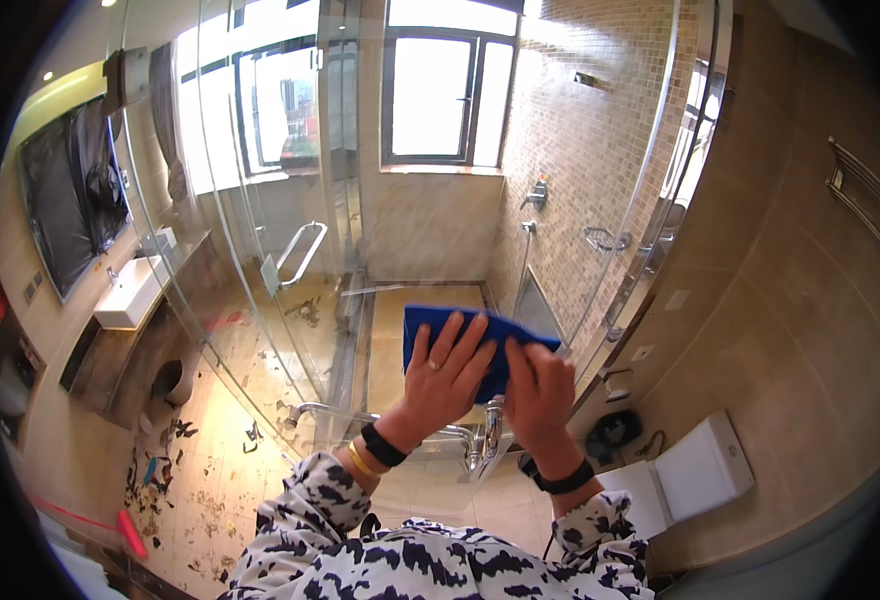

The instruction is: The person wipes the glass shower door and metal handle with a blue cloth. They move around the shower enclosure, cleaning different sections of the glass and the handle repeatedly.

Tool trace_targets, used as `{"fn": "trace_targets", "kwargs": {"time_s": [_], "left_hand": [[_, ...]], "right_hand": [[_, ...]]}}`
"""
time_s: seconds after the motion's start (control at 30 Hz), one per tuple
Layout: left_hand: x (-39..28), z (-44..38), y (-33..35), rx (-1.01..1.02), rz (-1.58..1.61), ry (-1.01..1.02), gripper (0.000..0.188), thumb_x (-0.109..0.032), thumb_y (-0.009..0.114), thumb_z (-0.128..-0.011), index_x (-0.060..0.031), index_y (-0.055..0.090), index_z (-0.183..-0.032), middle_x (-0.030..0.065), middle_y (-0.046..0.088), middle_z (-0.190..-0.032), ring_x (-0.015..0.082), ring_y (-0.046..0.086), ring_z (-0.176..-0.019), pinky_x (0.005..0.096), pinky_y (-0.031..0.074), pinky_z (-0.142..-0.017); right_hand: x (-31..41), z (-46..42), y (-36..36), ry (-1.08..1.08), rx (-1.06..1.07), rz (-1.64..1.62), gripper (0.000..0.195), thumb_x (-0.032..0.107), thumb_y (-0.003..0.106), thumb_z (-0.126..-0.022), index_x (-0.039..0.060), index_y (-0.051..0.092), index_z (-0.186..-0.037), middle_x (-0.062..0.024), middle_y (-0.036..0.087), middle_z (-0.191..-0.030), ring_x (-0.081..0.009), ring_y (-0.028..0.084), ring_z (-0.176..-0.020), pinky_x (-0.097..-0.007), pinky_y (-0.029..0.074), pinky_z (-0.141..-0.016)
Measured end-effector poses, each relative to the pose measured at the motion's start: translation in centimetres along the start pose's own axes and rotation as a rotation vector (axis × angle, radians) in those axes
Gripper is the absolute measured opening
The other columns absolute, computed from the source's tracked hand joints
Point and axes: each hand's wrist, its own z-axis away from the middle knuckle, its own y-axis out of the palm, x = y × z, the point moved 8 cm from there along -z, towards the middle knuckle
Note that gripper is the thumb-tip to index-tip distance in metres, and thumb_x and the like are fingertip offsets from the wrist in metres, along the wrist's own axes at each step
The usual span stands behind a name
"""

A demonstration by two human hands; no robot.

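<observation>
A blue cloth (440, 330) is spread out in front of me, seemingly against the clear glass panel of a shower enclosure. My left hand (451, 367) lies over the cloth with its fingers extended. At the cloth's right part, my right hand (541, 382) has its fingers bent onto the fabric; the thumb side is partly hidden. Just below the hands is a chrome glass-door handle (491, 435). A chrome bar (350, 412) runs to the left from near it, low on the glass.
Another glass door with a chrome handle (305, 255) stands left. Beyond the glass are a shower mixer (536, 196) and a wire soap basket (606, 240). A toilet (702, 465) is at lower right. Dark scraps (158, 472) litter the floor near a bin (173, 382) and washbasin (130, 292).
</observation>
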Motion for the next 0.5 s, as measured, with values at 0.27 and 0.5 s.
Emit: {"fn": "trace_targets", "kwargs": {"time_s": [0.27, 0.5], "left_hand": [[1.6, -3.6, -3.9, -0.042, -0.004, -0.097, 0.042, -0.021, 0.06, -0.084, -0.0126, 0.063, -0.126, 0.0149, 0.045, -0.148, 0.0377, 0.035, -0.141, 0.0583, 0.015, -0.115], [1.9, 0.6, -1.2, -0.089, 0.04, -0.162, 0.043, -0.032, 0.06, -0.09, -0.0081, 0.06, -0.125, 0.0206, 0.043, -0.148, 0.0444, 0.033, -0.139, 0.0639, 0.01, -0.113]], "right_hand": [[1.8, -4.7, -0.1, 0.039, -0.064, -0.018, 0.037, 0.008, 0.061, -0.086, 0.0043, 0.063, -0.122, -0.013, 0.057, -0.111, -0.0303, 0.057, -0.089, -0.0414, 0.045, -0.076], [3.5, -2.7, 2.3, 0.068, 0.102, -0.141, 0.04, 0.001, 0.063, -0.083, -0.0007, 0.06, -0.123, -0.0138, 0.056, -0.108, -0.0313, 0.06, -0.094, -0.0389, 0.052, -0.077]]}}
